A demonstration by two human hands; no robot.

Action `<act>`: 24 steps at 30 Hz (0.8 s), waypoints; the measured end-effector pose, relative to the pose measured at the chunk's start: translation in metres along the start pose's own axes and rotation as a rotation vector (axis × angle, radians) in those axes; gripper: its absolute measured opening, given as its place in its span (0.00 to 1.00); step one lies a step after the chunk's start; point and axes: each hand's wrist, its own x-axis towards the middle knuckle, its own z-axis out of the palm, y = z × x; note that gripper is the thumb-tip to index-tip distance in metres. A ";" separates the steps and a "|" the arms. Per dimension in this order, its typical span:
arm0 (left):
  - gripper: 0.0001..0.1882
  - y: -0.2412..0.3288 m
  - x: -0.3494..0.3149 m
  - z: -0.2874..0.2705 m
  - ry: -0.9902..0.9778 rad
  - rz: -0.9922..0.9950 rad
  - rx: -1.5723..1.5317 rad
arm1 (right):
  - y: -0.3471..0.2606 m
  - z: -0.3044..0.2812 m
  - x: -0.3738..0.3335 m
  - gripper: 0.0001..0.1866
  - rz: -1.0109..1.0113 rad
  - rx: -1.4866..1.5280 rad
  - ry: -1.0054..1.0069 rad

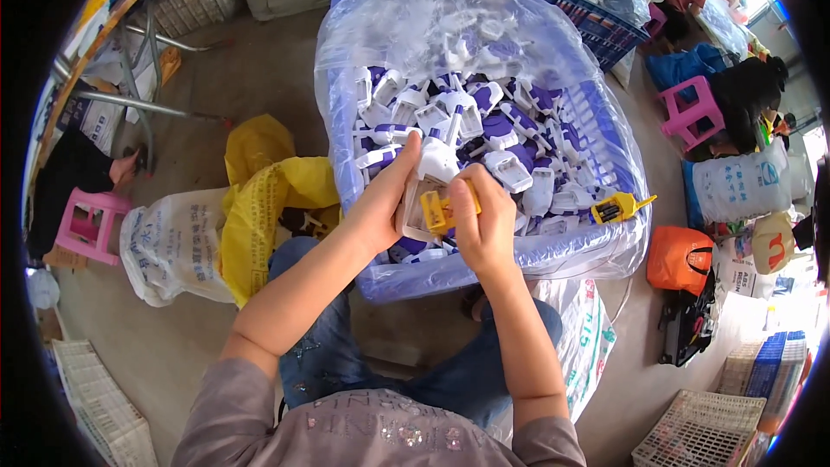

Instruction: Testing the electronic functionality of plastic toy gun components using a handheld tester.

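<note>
My left hand [385,203] grips a white plastic housing [424,195] over the near rim of the blue crate [484,264] (lined with clear plastic, heaped with white and purple parts [484,121]). My right hand [484,225] pinches a yellow piece [443,207] against it. Another yellow piece [618,206] lies at the crate's right edge.

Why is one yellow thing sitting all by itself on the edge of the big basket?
That yellow part lies alone on the basket's right rim, apart from the white and purple pieces inside. It matches the yellow part held in the hands; nothing looks spilled or broken.
</note>
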 end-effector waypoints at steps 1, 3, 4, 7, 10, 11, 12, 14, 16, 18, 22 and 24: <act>0.23 -0.001 -0.001 0.000 -0.004 -0.004 -0.021 | 0.000 0.003 0.000 0.10 -0.013 -0.051 -0.001; 0.21 0.000 -0.004 0.005 0.026 0.000 0.005 | 0.004 0.006 0.000 0.09 -0.017 -0.146 -0.060; 0.18 0.000 -0.005 0.007 0.060 0.006 0.028 | 0.005 0.007 -0.001 0.09 -0.001 -0.175 -0.077; 0.16 -0.005 -0.008 0.012 0.087 0.029 0.023 | 0.006 0.008 -0.003 0.08 -0.012 -0.221 -0.068; 0.15 -0.016 -0.004 0.011 0.052 0.094 -0.025 | 0.011 0.013 -0.006 0.08 -0.063 -0.293 0.010; 0.15 -0.023 0.000 0.003 -0.004 0.030 -0.107 | 0.014 0.017 -0.008 0.08 -0.061 -0.293 0.013; 0.15 -0.028 0.000 -0.002 -0.004 0.028 -0.104 | 0.019 0.021 -0.011 0.08 -0.112 -0.317 0.048; 0.16 -0.032 -0.002 0.000 0.121 0.058 -0.089 | 0.025 0.027 -0.011 0.09 -0.162 -0.345 0.085; 0.17 -0.039 0.004 -0.006 0.122 0.067 -0.105 | 0.030 0.032 -0.008 0.09 -0.189 -0.419 0.134; 0.17 -0.043 0.007 -0.011 0.155 0.144 -0.069 | 0.033 0.036 -0.007 0.10 -0.234 -0.417 0.173; 0.17 -0.041 0.008 -0.015 0.236 0.161 -0.162 | 0.028 0.046 -0.010 0.09 -0.178 -0.344 0.124; 0.16 -0.030 0.011 -0.018 0.363 0.149 -0.064 | 0.028 0.049 -0.009 0.08 -0.119 -0.319 0.083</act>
